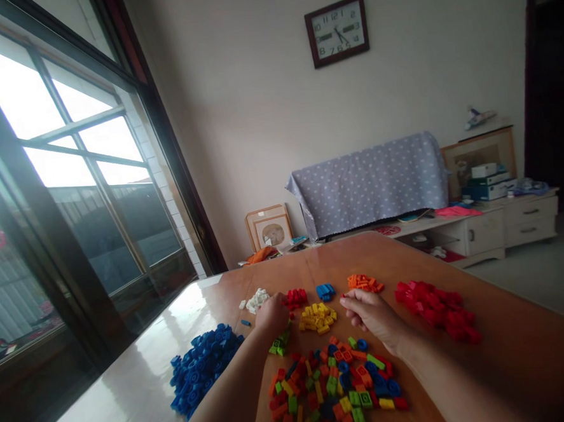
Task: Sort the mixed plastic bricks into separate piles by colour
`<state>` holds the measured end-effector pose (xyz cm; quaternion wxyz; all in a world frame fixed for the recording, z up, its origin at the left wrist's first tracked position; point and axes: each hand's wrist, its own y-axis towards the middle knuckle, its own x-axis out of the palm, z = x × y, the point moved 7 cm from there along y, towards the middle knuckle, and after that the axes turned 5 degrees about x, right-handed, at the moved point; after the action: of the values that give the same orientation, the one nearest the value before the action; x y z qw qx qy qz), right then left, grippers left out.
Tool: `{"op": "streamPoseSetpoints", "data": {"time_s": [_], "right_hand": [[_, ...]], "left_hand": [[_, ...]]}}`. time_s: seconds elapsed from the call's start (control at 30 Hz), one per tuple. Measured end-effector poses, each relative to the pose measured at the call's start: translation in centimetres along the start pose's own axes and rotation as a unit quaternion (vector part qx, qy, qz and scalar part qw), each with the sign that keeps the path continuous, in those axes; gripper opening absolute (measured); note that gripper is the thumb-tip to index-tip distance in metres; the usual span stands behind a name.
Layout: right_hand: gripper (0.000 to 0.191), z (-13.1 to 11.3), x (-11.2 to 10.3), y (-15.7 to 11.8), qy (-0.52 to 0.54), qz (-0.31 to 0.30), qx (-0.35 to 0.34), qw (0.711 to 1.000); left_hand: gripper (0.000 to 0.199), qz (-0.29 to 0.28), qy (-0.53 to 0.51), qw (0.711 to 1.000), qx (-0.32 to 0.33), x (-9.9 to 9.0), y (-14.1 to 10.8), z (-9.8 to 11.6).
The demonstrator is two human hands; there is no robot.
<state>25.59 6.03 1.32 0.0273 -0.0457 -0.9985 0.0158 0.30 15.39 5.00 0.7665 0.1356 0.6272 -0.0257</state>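
Note:
My right hand (372,314) is raised over the table, its thumb and forefinger pinched on a small red brick (344,296). My left hand (272,315) reaches between the white pile (257,300) and the small red pile (297,296); its fingertips are hidden. Below it lie green bricks (279,345), partly covered by the hand. Yellow bricks (318,317) sit between my hands, with blue bricks (325,292) behind them and orange bricks (365,283) beyond my right hand. Nearer to me spreads a mixed-colour pile (333,386).
A large blue pile (203,368) lies left of my left forearm, and a large red pile (436,310) lies right of my right hand. All rest on the brown glossy table (505,350). A cabinet (486,230) stands behind, with a window (103,184) at left.

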Motion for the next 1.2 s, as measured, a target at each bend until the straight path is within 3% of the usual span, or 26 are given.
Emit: {"op": "streamPoseSetpoints", "data": {"time_s": [0.5,0.8,1.03,1.2], "right_hand": [[0.027,-0.9,-0.7,-0.3,0.017,0.042,-0.015,0.999],[0.026,-1.3,-0.8,-0.5,0.025,0.054,-0.021,0.998],[0.026,-1.3,-1.0,-0.4,0.02,0.056,-0.022,0.998],[0.024,-1.2,-0.5,-0.5,0.012,0.035,-0.007,0.999]], "left_hand": [[0.019,-0.025,0.009,0.999,0.024,0.9,1.3,1.4],[0.022,-0.007,0.057,0.998,0.018,-0.1,1.7,0.7],[0.02,-0.01,0.072,0.997,0.024,0.0,1.7,1.3],[0.024,0.002,0.073,0.997,0.021,-1.0,1.2,2.0]]}}
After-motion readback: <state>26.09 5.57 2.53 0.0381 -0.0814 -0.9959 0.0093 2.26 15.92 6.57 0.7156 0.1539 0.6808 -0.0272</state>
